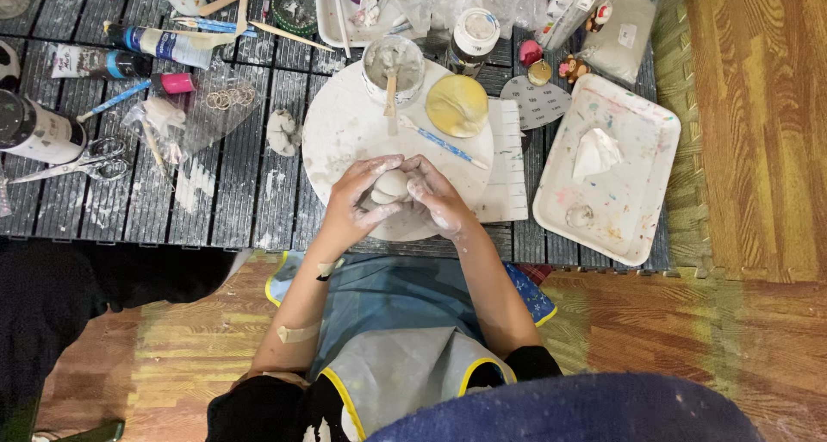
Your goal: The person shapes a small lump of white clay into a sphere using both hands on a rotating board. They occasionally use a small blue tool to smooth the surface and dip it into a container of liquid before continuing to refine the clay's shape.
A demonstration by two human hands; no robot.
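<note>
1. Scissors (82, 162) are laid aside at the counter's (233, 201) left edge.
2. Left hand (357, 201) is cupped around the clay lump (393, 184).
3. Right hand (435, 199) is closed on it opposite, over the round board (345, 132).
4. Slip cup (393, 65) is kept close behind.

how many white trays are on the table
2. One tray lies right of the round board, holding a tissue. Another tray is at the top edge, partly cut off; others may be hidden.
</note>
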